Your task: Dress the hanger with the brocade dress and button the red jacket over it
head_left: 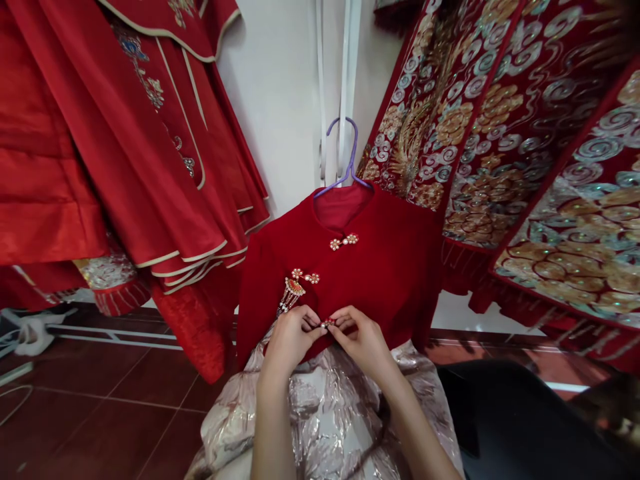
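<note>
A dark red jacket hangs from a purple hanger, over a pale shiny skirt. My left hand and my right hand meet at the jacket's lower front. Their fingertips pinch a small jewelled clasp from both sides; whether it is fastened I cannot tell. Higher up sit a beaded collar clasp and another floral clasp. A fan-shaped brooch with tassels hangs near my left hand.
Red garments with pale piping hang at the left, and heavily embroidered red garments at the right. White rack posts stand behind the jacket. A black seat-like object is at lower right, above dark red floor tiles.
</note>
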Demonstrator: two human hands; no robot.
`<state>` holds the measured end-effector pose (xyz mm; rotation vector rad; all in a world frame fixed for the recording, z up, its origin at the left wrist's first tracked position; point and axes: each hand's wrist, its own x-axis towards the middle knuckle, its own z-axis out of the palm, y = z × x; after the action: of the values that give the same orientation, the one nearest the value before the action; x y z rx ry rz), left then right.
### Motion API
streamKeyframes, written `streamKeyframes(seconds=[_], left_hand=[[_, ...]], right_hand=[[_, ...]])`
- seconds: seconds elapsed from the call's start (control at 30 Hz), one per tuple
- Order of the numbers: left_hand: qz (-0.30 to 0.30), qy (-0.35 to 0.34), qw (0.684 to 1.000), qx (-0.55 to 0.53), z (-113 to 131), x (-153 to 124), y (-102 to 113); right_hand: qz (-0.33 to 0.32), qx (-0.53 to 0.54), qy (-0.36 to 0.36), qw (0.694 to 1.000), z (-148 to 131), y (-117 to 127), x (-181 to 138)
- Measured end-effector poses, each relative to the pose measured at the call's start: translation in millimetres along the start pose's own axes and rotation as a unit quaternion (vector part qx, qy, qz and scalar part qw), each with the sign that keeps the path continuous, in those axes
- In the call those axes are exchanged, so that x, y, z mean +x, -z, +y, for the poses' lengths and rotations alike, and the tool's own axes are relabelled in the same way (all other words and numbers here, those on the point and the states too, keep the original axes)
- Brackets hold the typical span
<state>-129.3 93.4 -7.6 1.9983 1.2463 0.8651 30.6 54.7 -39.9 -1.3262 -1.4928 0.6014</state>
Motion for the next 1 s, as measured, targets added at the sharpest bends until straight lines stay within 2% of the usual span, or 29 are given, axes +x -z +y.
streamKeyframes(seconds=[0.47,0.63,0.73,0.8,0.9,1.0], left_hand=[[0.005,-0.011,0.998,-0.062,1.1,2.1,-1.7],[0.019,-0.002,0.997,-0.069,3.2,-1.5,0.4],[0.055,-0.004,0.991,-0.122,0.9,3.4,-1.1],[0.112,0.001,0.970,-0.215,-0.1,12.7,-4.1],[0.190,0.051,0.897,-0.397,3.0,30.7,-10.7],[0.194,0.092,0.819,-0.533,10.6,42.9,-16.2]], right_hand=[[0.014,0.048,-0.013,0.999,4.2,-2.3,1.1],[0.013,0.056,-0.022,0.998,3.7,-2.9,1.9],[0.004,0.062,-0.041,0.997,3.3,5.0,2.4],[-0.017,0.081,-0.052,0.995,1.8,14.6,2.3],[-0.064,0.132,-0.057,0.988,-2.6,30.8,1.3],[-0.083,0.163,-0.059,0.981,-6.7,41.6,-0.3]])
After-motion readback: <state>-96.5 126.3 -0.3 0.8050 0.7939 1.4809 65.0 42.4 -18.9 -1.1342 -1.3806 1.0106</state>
